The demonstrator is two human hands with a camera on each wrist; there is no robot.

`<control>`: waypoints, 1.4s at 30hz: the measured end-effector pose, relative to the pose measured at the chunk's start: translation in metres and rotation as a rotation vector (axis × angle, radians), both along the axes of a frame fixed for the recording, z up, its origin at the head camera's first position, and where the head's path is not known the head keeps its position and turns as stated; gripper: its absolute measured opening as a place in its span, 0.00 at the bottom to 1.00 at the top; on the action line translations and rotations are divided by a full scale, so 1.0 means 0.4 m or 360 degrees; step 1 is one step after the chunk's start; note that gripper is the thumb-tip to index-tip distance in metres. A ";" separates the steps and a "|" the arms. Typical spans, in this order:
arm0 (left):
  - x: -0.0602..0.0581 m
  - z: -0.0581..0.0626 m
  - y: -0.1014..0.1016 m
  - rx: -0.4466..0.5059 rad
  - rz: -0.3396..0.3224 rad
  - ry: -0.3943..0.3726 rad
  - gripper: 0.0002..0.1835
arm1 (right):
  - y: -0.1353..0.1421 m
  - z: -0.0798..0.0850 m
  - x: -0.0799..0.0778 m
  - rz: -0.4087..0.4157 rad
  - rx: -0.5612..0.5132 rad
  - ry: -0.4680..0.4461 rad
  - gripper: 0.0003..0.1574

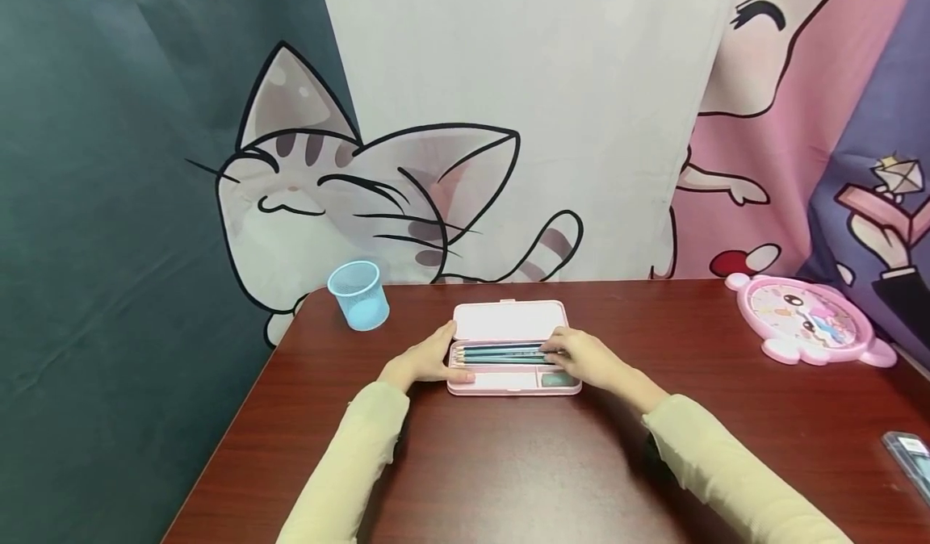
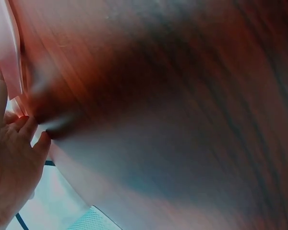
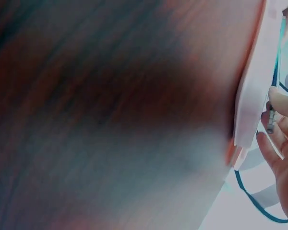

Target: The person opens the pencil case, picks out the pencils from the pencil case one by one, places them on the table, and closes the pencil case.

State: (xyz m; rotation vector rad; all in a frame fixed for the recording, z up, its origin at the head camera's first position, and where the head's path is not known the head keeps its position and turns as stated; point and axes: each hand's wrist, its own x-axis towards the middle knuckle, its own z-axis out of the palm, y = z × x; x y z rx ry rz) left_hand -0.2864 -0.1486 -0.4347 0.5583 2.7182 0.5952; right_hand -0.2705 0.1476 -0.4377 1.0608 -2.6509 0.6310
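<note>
An open pink pencil case (image 1: 501,392) lies on the table, its lid (image 1: 508,320) tipped back. Several pencils (image 1: 501,356) lie side by side in its long compartment, points to the left. A dark green block (image 1: 558,379) fills the small front-right compartment. My left hand (image 1: 429,360) holds the case's left end, thumb over the front part and fingers along the side toward the hinge. At the other end, my right hand (image 1: 587,358) pinches a pencil. In the right wrist view, that pencil's metal-banded end (image 3: 271,120) shows between thumb and fingers.
A light blue mesh pen holder (image 1: 363,306) stands at the table's back left. A pink animal-shaped clock (image 1: 806,322) lies at the back right. Near the right edge is a dark flat object (image 1: 908,455), partly out of frame. A printed cat curtain (image 1: 327,205) hangs behind the table.
</note>
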 end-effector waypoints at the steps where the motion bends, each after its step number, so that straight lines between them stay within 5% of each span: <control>1: 0.000 0.000 0.002 -0.0009 0.0005 -0.0003 0.58 | 0.006 0.000 -0.003 0.0007 -0.0056 -0.0017 0.06; 11: -0.006 0.004 -0.011 -0.0026 0.0082 -0.0027 0.60 | 0.127 0.028 -0.028 -0.0049 -0.0425 0.0188 0.08; 17: -0.005 0.000 -0.024 0.0006 0.0103 -0.0018 0.59 | 0.256 0.040 -0.036 -0.0213 -0.0417 0.0298 0.09; 25: -0.007 0.003 -0.021 -0.0021 0.0110 -0.0056 0.60 | 0.407 0.014 -0.046 -0.0455 -0.0364 0.0204 0.08; 36: -0.003 0.008 0.002 -0.0051 0.0052 -0.0067 0.60 | 0.450 -0.029 -0.063 -0.0505 -0.0271 0.0038 0.06; 42: -0.003 0.018 0.011 -0.0065 0.0017 -0.0054 0.60 | 0.454 -0.053 -0.067 -0.0509 -0.0288 0.0086 0.05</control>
